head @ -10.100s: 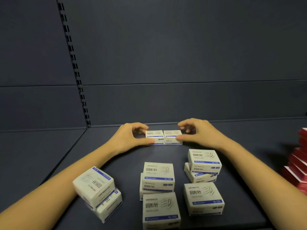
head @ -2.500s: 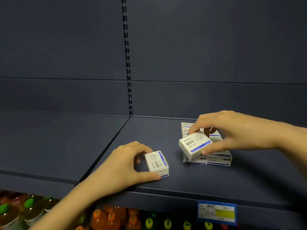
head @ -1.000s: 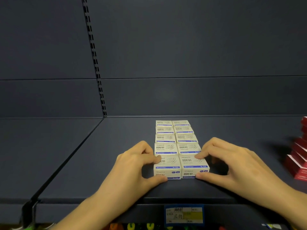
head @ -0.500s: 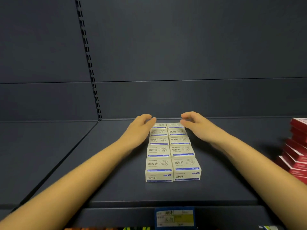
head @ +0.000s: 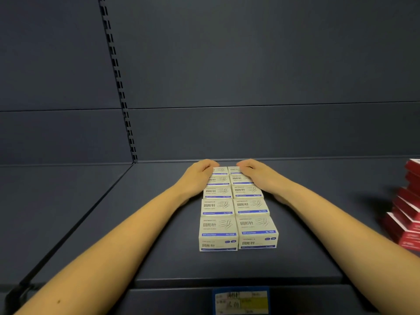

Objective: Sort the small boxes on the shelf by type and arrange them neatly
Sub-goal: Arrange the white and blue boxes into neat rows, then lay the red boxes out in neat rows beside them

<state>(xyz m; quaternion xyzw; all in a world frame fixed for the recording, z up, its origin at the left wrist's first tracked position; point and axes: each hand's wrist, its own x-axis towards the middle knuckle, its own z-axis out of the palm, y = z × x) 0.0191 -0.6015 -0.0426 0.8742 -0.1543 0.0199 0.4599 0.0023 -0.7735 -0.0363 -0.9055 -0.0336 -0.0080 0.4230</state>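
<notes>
Ten small cream boxes [head: 236, 205] with blue stripes, each printed with the characters 回形针 and a paper-clip drawing, stand in two touching columns of five on a dark grey shelf [head: 136, 223], running from near the front edge to the back panel. Small print on the blue bands appears to read "No. 1028", though it is too blurred to be sure. A yellow-and-white price tag [head: 241, 300] sits on the shelf's front lip below the rows; its handwriting is unreadable. The person's left hand [head: 197, 176] lies along the left column's outer side at the rear boxes, fingers curled inward with tips touching the top of the rearmost box. The right hand [head: 258, 176] mirrors it on the right column, fingers bent over the back boxes. Neither hand grips or lifts anything; both press against the rows. Both bare forearms stretch forward, flanking the columns. Red boxes [head: 406, 214] are stacked at the right edge.
</notes>
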